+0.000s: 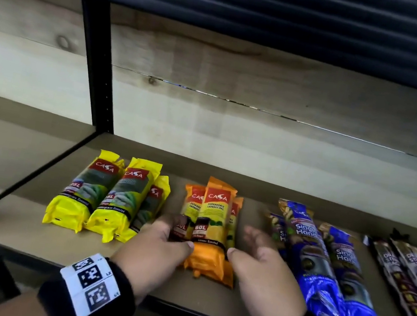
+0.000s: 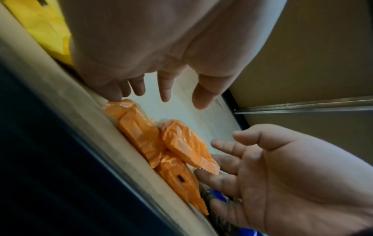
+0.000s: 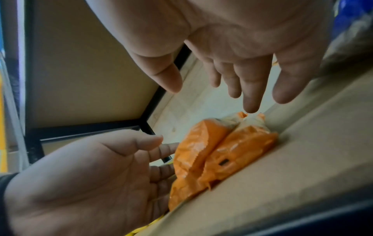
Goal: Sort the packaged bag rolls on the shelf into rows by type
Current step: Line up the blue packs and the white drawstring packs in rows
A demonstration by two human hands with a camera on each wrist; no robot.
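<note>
Three orange packs [image 1: 214,223] lie side by side in the middle of the shelf board [image 1: 22,225], one riding on top. My left hand [image 1: 174,235] lies along their left side with straight fingers, its thumb touching the front of the packs. My right hand [image 1: 242,243] is held open just right of them, palm facing in, a small gap away. In the left wrist view the left hand [image 2: 181,95] hovers over the crimped ends of the orange packs [image 2: 161,143], opposite the right hand [image 2: 252,167]. The right wrist view shows the right hand [image 3: 222,89], the left hand [image 3: 141,153] and the orange packs [image 3: 222,151].
Three yellow packs [image 1: 100,194] lie to the left of the orange ones. To the right lie three blue packs [image 1: 322,261], then several dark packs [image 1: 409,276] at the far right. A black upright post [image 1: 98,66] stands at the back left. The wooden back wall [image 1: 270,85] closes the shelf.
</note>
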